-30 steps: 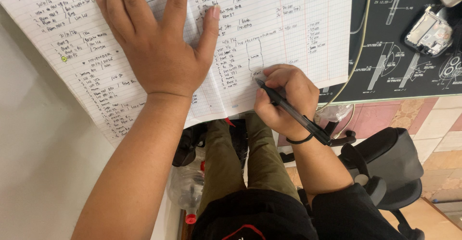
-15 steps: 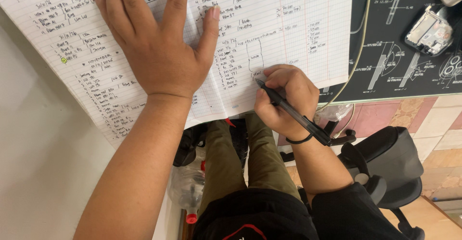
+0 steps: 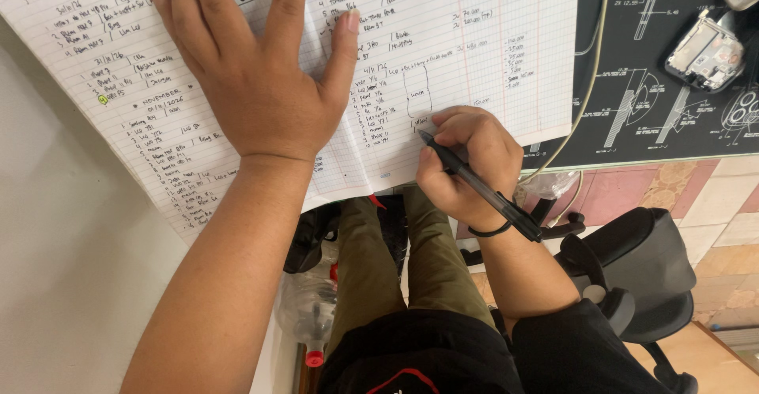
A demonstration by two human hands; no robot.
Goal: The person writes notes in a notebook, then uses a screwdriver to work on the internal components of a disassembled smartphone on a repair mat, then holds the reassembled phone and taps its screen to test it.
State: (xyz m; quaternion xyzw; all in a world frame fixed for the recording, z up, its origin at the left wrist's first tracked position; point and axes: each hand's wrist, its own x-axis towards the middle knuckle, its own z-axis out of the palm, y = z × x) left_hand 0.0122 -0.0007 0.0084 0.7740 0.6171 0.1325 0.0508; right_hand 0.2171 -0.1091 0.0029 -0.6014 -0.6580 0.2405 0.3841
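An open lined notebook (image 3: pixel 490 54) full of handwriting lies across the top of the view. My left hand (image 3: pixel 253 70) rests flat on it with fingers spread, pressing over the fold between the pages. My right hand (image 3: pixel 466 161) grips a black pen (image 3: pixel 478 192), whose tip touches the lower part of the right page. A thin dark band circles my right wrist.
A black mat with white technical drawings (image 3: pixel 672 117) lies under the notebook's right side, with a small grey device (image 3: pixel 708 46) on it and a pale cable (image 3: pixel 589 101) running across. A black office chair (image 3: pixel 632 267) and a plastic bottle (image 3: pixel 312 315) sit below, over tiled floor.
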